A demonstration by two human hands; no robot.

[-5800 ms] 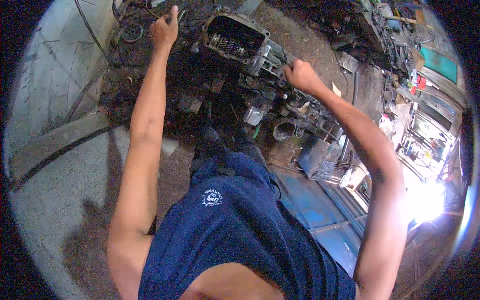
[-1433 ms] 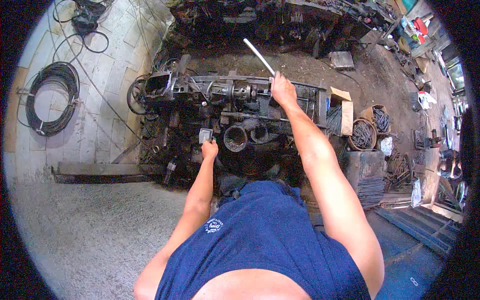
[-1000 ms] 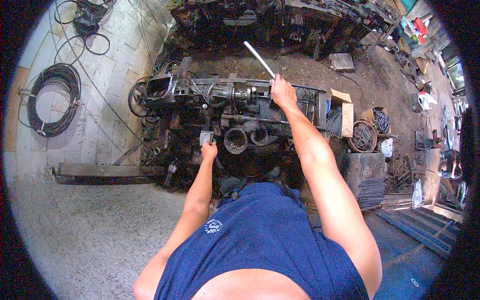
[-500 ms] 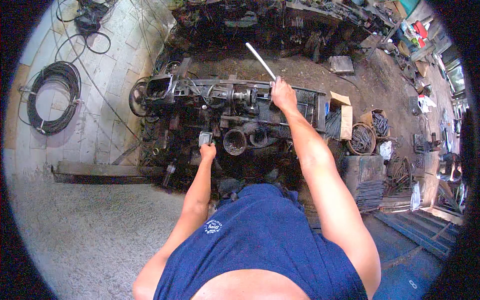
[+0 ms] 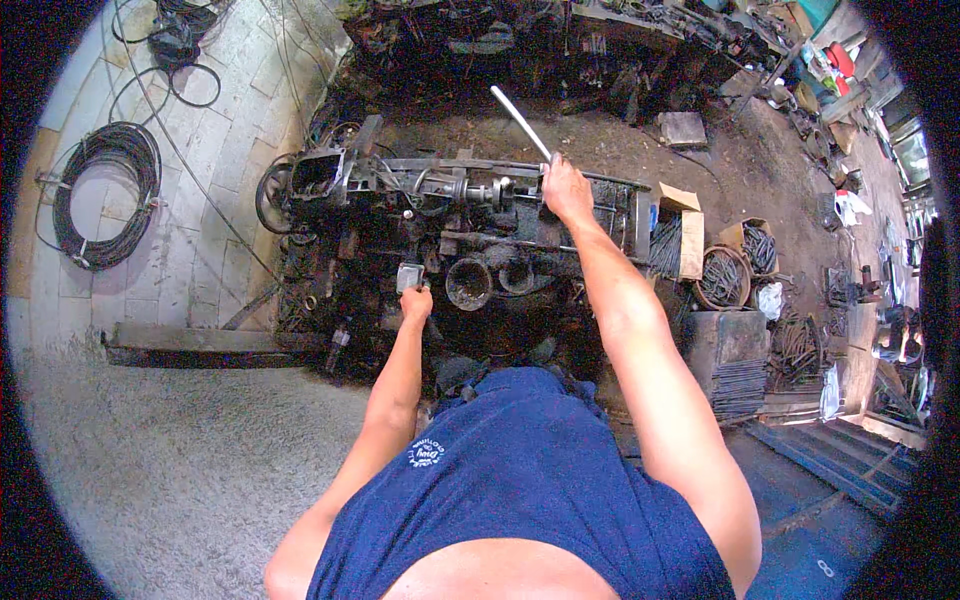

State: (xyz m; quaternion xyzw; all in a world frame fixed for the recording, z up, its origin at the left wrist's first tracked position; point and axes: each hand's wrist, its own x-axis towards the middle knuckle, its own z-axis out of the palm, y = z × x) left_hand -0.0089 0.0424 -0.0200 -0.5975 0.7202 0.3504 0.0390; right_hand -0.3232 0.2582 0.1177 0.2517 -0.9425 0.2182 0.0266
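In front of me lies a dark, greasy metal machine (image 5: 430,185) with a shaft and clamp-like parts along its middle. My right hand (image 5: 567,190) is closed around the lower end of a long silver metal bar (image 5: 520,124), which slants up and to the left over the machine's far side. My left hand (image 5: 416,302) is at a small grey box (image 5: 409,277) at the near side of the machine. Its fingers curl at the box's lower right edge; what they grip is too small to make out. Beside that hand is a round metal cup (image 5: 469,284) holding small bits.
Cardboard boxes (image 5: 692,245) and a round basket (image 5: 722,277) of metal rods stand to the right, by stacked rods (image 5: 738,388). A coil of black cable (image 5: 108,196) lies on the left tiles. A long metal beam (image 5: 215,345) lies left of me. A cluttered bench (image 5: 640,45) runs along the back.
Both hands stay almost where they were, the right one still on the bar. Around the shaft at the machine's middle, the dark clamp-like parts have shifted or turned slightly.
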